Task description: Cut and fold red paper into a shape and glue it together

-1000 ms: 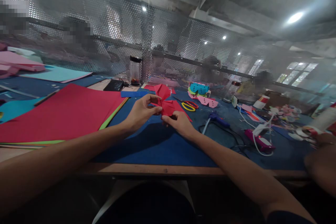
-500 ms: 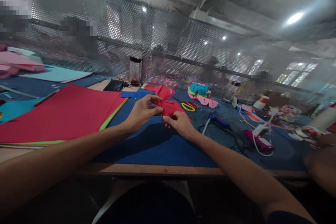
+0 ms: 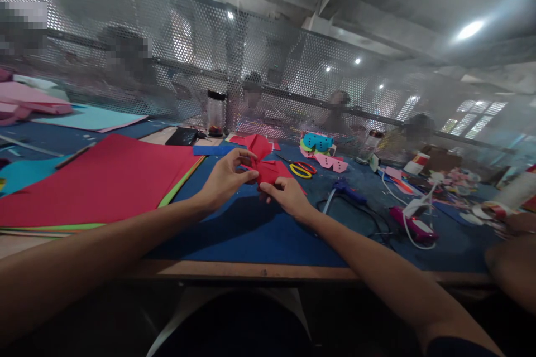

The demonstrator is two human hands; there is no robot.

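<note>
A folded red paper piece (image 3: 265,164) lies on the blue mat (image 3: 251,228) in front of me. My left hand (image 3: 225,180) pinches its left side between thumb and fingers. My right hand (image 3: 287,197) grips its lower right edge, fingers curled on the paper. Both forearms reach out over the table's front edge.
A stack of red and green sheets (image 3: 96,181) lies at left. Yellow and red scissors (image 3: 302,168), pink and cyan cutouts (image 3: 320,148), a blue glue gun (image 3: 349,191), a purple tool with white cord (image 3: 412,223) and a jar (image 3: 216,112) stand beyond. Another person's arm (image 3: 513,256) is at right. Perforated metal screen behind.
Almost nothing: my fingers shift slightly on the red paper, which stays where it was.
</note>
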